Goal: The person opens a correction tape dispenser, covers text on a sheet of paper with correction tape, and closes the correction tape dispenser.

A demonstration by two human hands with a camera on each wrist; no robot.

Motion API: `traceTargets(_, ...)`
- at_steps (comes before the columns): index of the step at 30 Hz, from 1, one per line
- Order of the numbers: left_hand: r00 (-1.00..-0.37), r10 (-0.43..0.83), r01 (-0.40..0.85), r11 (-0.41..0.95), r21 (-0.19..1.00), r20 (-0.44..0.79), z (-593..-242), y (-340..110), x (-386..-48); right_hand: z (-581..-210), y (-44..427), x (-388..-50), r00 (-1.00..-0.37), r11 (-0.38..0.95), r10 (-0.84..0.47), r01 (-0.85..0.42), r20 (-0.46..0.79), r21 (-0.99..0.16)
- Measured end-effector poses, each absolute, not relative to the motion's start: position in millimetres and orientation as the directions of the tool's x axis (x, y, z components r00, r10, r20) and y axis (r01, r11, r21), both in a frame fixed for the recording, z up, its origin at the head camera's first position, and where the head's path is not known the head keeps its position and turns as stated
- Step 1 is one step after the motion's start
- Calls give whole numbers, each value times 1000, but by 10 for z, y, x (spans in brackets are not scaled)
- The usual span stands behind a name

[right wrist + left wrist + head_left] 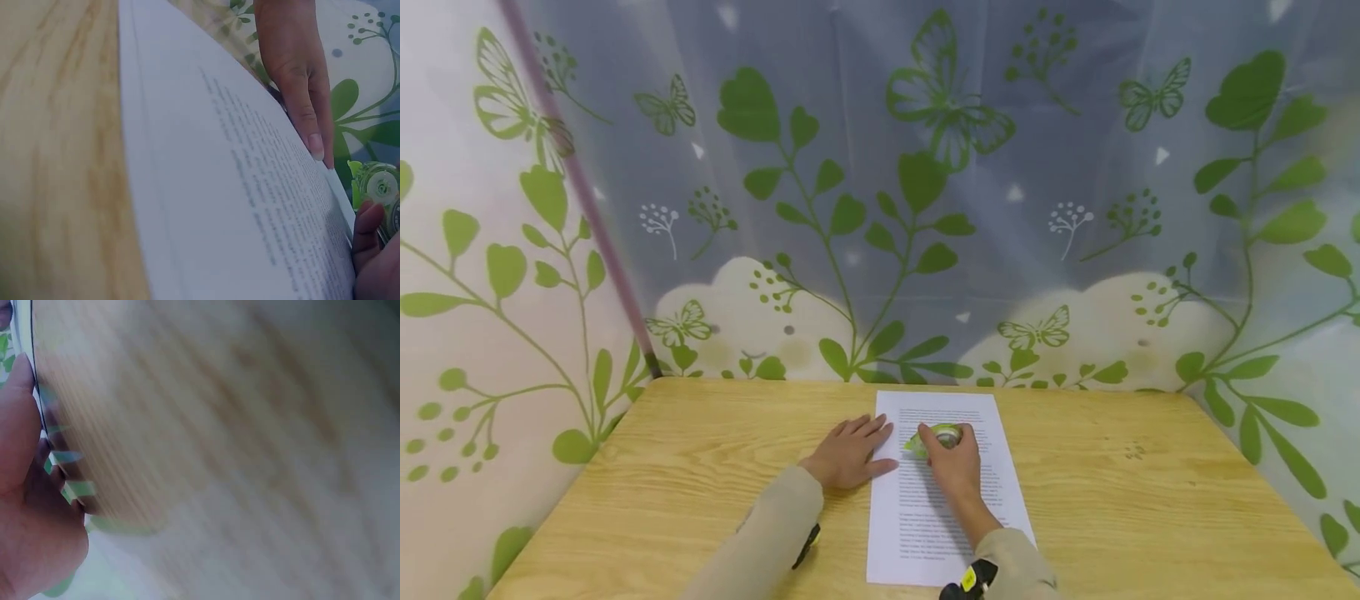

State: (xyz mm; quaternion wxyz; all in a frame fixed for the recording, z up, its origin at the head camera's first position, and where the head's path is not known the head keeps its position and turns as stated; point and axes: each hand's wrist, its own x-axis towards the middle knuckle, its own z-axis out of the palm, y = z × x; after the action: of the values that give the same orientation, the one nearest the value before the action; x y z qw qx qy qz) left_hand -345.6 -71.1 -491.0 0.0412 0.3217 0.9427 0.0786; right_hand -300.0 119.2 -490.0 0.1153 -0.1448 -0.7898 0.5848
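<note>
A sheet of printed paper (886,533) lies on the wooden table. Above its upper half, my right hand (958,471) grips a green, see-through correction tape (916,445) between thumb and fingers. In the right wrist view the clear case of the correction tape (382,182) shows a white reel inside. Whether its tip touches the paper cannot be told. My left hand (850,454) lies with straight, spread fingers at the paper's left edge, its thumb and fingertips reaching the margin. The left wrist view shows part of that hand (37,512) low against the tabletop.
The wooden table (715,450) extends to both sides of the sheet. Behind it hangs a curtain (865,333) printed with green leaves and butterflies, meeting the table's back edge. A small faint mark (1135,451) shows on the tabletop at the right.
</note>
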Motion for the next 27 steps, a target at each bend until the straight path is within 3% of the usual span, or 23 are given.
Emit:
traceTargets(7, -782, 623, 619, 782, 75, -31, -4828, -711, -3376, -4953, 1184, -3016, -950, 302, 310, 67, 31, -951)
traceTargets(16, -774, 621, 608, 784, 129, -125, -4587, -657, -3208, -4963, 1198, -3001, -954, 330, 298, 75, 29, -941)
traceTargets(27, -770, 625, 625, 779, 47, -132, -4621, -664, -3082, -4958, 1228, -2977, -959, 401, 262, 10, 105, -916)
